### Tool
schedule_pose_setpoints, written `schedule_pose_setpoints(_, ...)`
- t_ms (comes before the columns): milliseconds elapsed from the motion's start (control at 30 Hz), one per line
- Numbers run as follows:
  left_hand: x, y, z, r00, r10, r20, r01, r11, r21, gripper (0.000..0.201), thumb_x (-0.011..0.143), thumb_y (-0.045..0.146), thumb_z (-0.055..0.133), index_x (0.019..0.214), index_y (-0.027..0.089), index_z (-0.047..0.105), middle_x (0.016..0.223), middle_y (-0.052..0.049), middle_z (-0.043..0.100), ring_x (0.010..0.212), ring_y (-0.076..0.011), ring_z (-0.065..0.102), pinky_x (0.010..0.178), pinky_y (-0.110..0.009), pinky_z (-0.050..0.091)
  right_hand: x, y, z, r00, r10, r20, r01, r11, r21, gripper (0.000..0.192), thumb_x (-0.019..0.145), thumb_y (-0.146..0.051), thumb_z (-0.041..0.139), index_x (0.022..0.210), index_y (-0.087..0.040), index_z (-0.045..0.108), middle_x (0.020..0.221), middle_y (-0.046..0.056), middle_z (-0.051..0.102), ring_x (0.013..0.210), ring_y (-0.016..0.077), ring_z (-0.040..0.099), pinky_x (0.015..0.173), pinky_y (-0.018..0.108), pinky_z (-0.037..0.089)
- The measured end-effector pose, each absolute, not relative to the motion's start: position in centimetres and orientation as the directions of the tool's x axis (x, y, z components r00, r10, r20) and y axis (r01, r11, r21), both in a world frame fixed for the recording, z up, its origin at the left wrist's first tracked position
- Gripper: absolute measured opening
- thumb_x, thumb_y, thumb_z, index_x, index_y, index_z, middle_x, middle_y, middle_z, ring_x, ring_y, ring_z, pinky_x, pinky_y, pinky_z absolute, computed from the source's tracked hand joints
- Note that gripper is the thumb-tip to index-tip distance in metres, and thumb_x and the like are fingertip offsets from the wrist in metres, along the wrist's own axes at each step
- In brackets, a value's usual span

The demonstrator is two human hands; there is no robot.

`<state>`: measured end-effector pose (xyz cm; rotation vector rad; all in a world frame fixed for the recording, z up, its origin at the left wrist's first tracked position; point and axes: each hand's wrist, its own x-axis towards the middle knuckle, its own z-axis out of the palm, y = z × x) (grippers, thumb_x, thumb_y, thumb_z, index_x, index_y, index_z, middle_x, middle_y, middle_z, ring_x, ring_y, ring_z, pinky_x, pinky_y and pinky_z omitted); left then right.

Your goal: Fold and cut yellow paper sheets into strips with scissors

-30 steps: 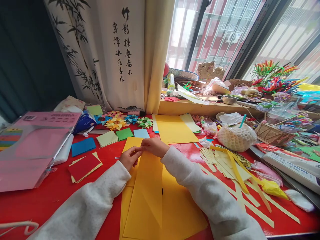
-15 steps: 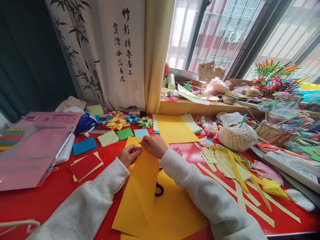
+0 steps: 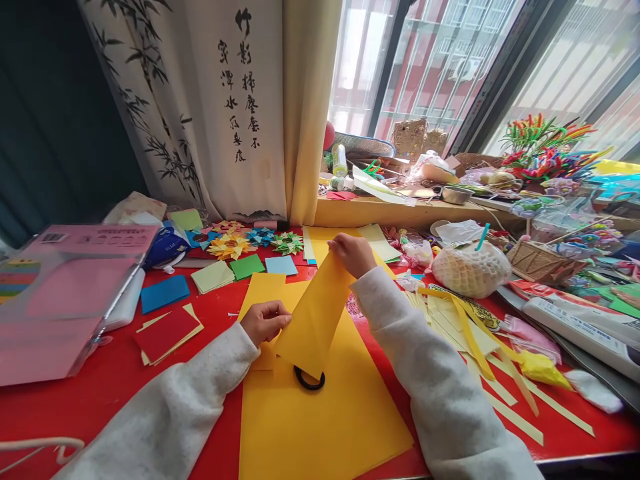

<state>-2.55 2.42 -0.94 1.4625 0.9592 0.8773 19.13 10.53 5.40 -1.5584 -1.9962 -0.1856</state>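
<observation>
Head view: a folded orange-yellow sheet (image 3: pixel 316 313) is held up off the red table (image 3: pixel 115 380), tilted, w/ its far end high and its near end hanging just above a black loop (image 3: pixel 309 380), prob. a scissor handle, which pokes out from under it. The far end is pinched by the right hand (image 3: pixel 353 254), closed on the paper. The left edge, lower down, is pinched by the left hand (image 3: pixel 264 321), fingers curled shut on it.

Change vs. a sec ago: the sheet was then pressed flat on the stack, both hands close together at its far edge. It has since been lifted and swung; the right hand has gone up and far, the left has dropped nearer. The black loop, hidden before, is now exposed. So creasing looks finished for this piece and it is being picked off the pile.

Beneath lies a larger orange sheet (image 3: pixel 325 420), flat, near edge of table. Left: red squares (image 3: pixel 167 330), a blue square (image 3: pixel 165 293), a pink paper pack (image 3: pixel 70 293). Far: folded paper stars (image 3: pixel 250 241). Right: pale yellow strips (image 3: pixel 480 347) and a white netted bundle (image 3: pixel 473 270).
</observation>
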Motion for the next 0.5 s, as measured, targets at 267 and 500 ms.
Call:
schedule_pose_setpoints(267,-2.4,1.7,-1.0,0.556,0.823,-0.116,0.122,0.058,0.991,0.022,0.057,0.03,0.058,0.053,0.016,0.042,0.041,0.006,0.044,0.03,-0.0027,0.03,0.031,-0.017,0.018,20.4,12.4,2.7,-0.094,0.894,0.439,0.962,0.195,-0.191,0.029,0.08,-0.039,0.035,0.08,-0.021,0.058,0.073,0.006,0.062,0.067,0.0169,0.055,0.052,0.023,0.029)
schedule_pose_setpoints(500,-3.4,1.8,-0.9,0.713,0.684,-0.152,0.091,0.124,0.988,0.021,0.051,0.032,0.062,0.052,0.015,0.049,0.044,0.003,0.049,0.029,-0.0032,0.031,0.03,-0.018,0.018,20.6,12.7,1.8,-0.141,0.936,0.321,0.954,0.215,-0.207,0.027,0.077,-0.04,0.04,0.077,-0.022,0.06,0.073,0.004,0.061,0.066,0.0147,0.054,0.052,0.022,0.031)
